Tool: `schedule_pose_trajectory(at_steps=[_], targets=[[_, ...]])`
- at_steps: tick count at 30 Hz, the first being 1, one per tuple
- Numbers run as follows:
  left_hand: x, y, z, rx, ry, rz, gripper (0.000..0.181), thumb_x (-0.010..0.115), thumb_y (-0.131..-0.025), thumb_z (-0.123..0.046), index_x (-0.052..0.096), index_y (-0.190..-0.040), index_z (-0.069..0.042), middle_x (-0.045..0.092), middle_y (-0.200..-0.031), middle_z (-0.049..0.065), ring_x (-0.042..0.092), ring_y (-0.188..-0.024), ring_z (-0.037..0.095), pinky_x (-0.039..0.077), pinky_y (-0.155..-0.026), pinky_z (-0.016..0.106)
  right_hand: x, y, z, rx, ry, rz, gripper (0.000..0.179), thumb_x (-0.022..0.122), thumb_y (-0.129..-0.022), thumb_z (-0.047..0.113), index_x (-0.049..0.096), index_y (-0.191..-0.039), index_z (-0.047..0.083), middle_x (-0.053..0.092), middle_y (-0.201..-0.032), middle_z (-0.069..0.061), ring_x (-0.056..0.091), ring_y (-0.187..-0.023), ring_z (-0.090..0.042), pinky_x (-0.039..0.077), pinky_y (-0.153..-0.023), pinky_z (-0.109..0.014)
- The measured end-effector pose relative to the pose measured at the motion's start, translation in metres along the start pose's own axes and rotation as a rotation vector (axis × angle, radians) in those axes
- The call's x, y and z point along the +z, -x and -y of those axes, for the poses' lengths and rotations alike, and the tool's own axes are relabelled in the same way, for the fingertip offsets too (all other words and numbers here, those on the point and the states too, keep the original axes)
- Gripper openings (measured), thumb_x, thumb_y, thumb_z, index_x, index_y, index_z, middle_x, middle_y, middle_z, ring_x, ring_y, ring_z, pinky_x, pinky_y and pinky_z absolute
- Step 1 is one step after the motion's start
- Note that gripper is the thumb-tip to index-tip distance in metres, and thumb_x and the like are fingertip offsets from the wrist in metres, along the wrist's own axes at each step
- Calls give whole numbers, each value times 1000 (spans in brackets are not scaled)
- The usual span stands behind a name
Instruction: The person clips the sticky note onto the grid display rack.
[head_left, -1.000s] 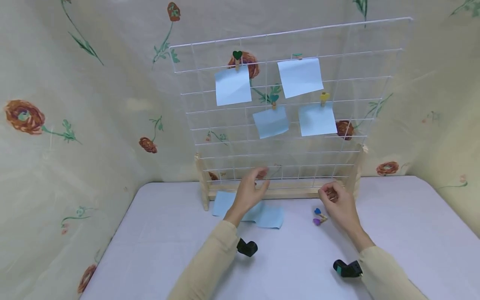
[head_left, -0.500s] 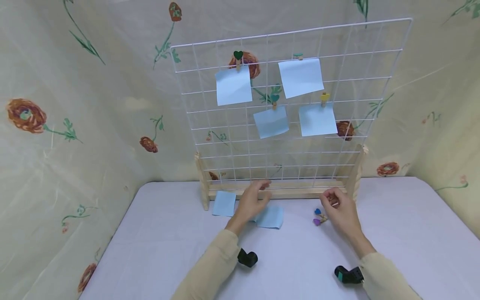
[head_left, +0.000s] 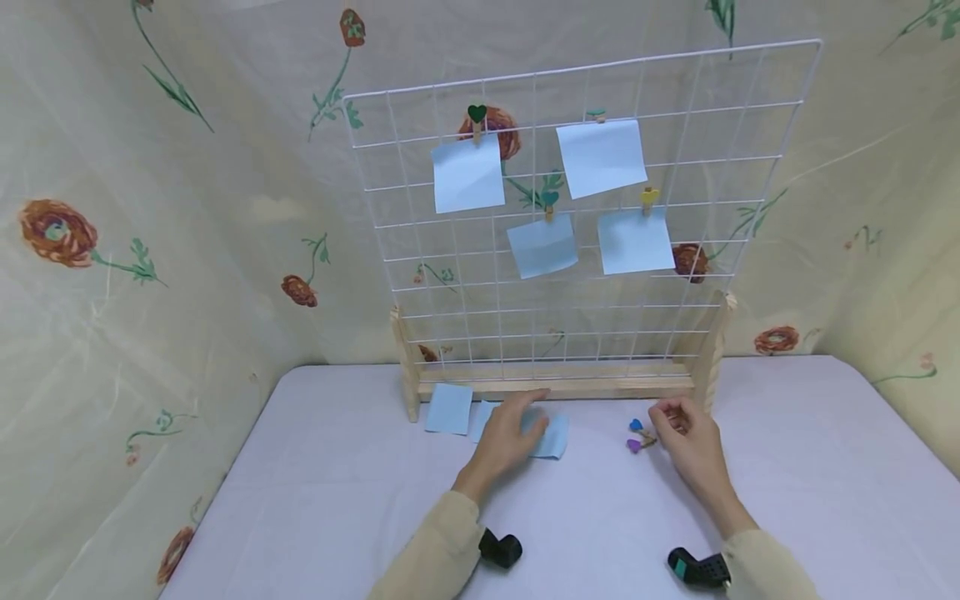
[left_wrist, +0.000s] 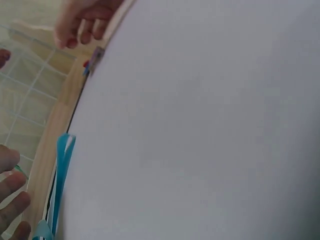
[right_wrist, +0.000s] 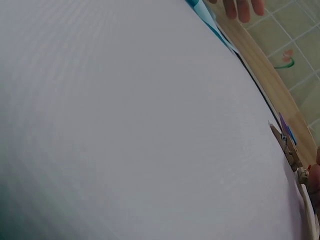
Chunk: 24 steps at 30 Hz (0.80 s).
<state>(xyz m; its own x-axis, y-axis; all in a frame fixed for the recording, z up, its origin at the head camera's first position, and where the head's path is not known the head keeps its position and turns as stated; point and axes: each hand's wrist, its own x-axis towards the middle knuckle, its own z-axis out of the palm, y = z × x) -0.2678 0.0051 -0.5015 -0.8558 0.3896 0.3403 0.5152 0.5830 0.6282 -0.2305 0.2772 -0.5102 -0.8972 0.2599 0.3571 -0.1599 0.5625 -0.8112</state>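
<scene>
My left hand (head_left: pixel 508 433) hovers with spread, relaxed fingers over light blue paper sheets (head_left: pixel 557 435). In the left wrist view its fingers (left_wrist: pixel 15 205) hold nothing, beside the curled paper edge (left_wrist: pixel 62 160). My right hand (head_left: pixel 686 429) hangs with loosely curled fingers just right of small wooden clothespins. One has a blue heart (head_left: pixel 636 425), another a purple heart (head_left: pixel 633 446). From the left wrist view, a red bit (left_wrist: pixel 86 64) shows among the clothespins below the right hand (left_wrist: pixel 92 20), with no thing visible between its fingers. Another blue sheet (head_left: pixel 449 408) lies left of my left hand.
Behind the hands stands a white wire grid (head_left: pixel 457 312) on a wooden base (head_left: pixel 600 387). Several blue sheets (head_left: pixel 468 175) hang on it from heart clothespins (head_left: pixel 477 117). A white cloth covers the table (head_left: pixel 315 500); flowered fabric (head_left: pixel 187 292) surrounds it.
My left hand has come down from in front of the grid to over the blue sheets. My right hand has drifted slightly down and right, beside the clothespins. The hung sheets stay put.
</scene>
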Motion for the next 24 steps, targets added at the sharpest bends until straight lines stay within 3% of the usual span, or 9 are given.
schedule_pose_trajectory(at_steps=[7, 14, 19, 24], targets=[[6, 11, 5, 49, 24, -8, 46, 59, -92, -37, 52, -134, -19, 56, -134, -4, 50, -127, 14, 40, -106, 36, 3, 8, -1, 120, -108, -23, 21, 62, -92, 20, 59, -100, 2, 56, -73, 7, 51, -58, 2, 45, -51, -16], [13, 23, 8, 63, -60, -58, 47, 60, -90, -43, 55, -131, -21, 58, -131, -5, 53, -123, 15, 36, -107, 42, 6, 10, -6, 174, -160, -35, 21, 63, -91, 20, 59, -101, 2, 57, -72, 13, 53, -59, 1, 46, -52, -16], [13, 24, 10, 95, -86, -96, 49, 62, -88, -45, 56, -129, -21, 59, -130, -3, 52, -124, 15, 31, -111, 46, 6, 11, -3, 173, -135, -40, 21, 62, -92, 22, 59, -99, 3, 56, -73, 15, 53, -61, 3, 46, -55, -14], [12, 24, 12, 76, -139, -97, 52, 62, -85, -51, 57, -128, -22, 59, -130, -5, 51, -125, 13, 23, -113, 53, 4, 18, 0, 129, -42, 9, 19, 60, -93, 21, 60, -98, 3, 59, -77, 4, 52, -64, 2, 44, -56, -14]])
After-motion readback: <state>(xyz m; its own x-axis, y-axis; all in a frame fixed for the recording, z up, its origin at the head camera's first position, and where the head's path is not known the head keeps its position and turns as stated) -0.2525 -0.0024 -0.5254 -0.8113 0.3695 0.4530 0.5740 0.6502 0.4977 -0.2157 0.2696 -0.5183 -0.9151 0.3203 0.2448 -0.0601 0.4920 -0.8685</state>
